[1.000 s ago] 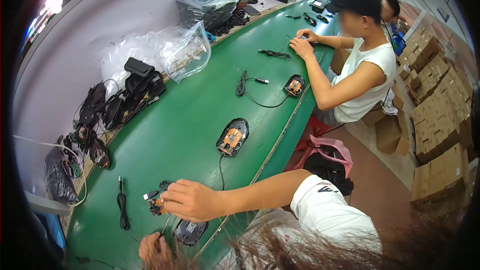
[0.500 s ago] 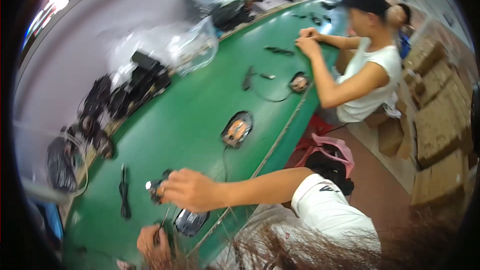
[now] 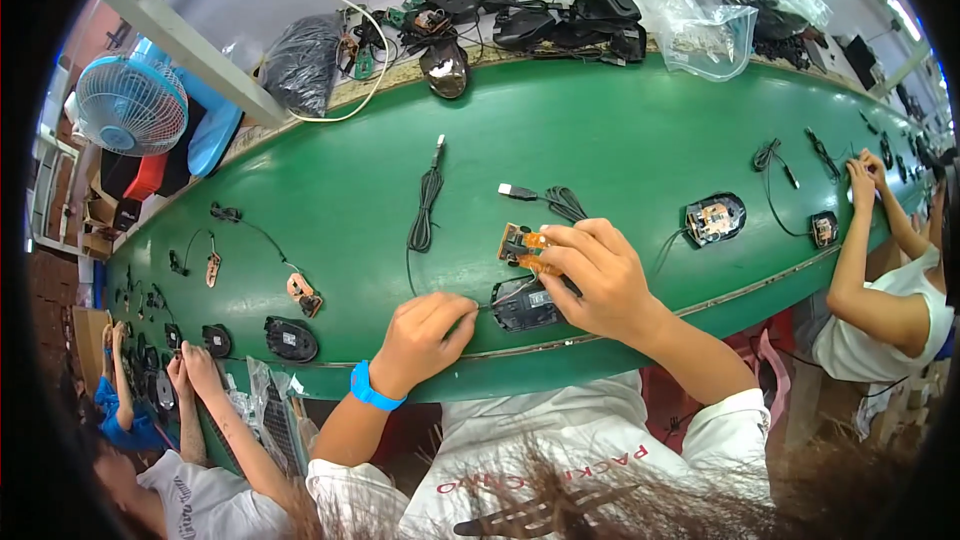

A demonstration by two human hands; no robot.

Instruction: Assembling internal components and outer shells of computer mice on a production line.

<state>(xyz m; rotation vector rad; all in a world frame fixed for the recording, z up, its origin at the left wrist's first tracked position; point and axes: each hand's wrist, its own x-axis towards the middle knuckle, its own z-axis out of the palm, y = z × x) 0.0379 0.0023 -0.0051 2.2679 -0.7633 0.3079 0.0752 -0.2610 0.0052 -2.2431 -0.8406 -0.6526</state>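
- This looks like a workshop for electronics assembly.
- A long green bench [image 3: 620, 140] runs from about nine o'clock to between two and three.
- Near the dial's centre, the right hand [image 3: 600, 278] holds a small circuit board [image 3: 513, 243] by an opened mouse base [image 3: 520, 307].
- Co-workers sit along the same edge: one [image 3: 205, 498] near eight o'clock, another [image 3: 885, 330] between three and four.
- More dark mouse shells [image 3: 290, 338] lie at eight.
- Heaped black housings [image 3: 525, 28] line twelve; clear plastic bags [image 3: 700, 40], between one and two.

A blue fan [image 3: 130, 105] stands at left — farther right, a black bag [image 3: 300, 65] and a clear plastic bag [image 3: 708, 38].
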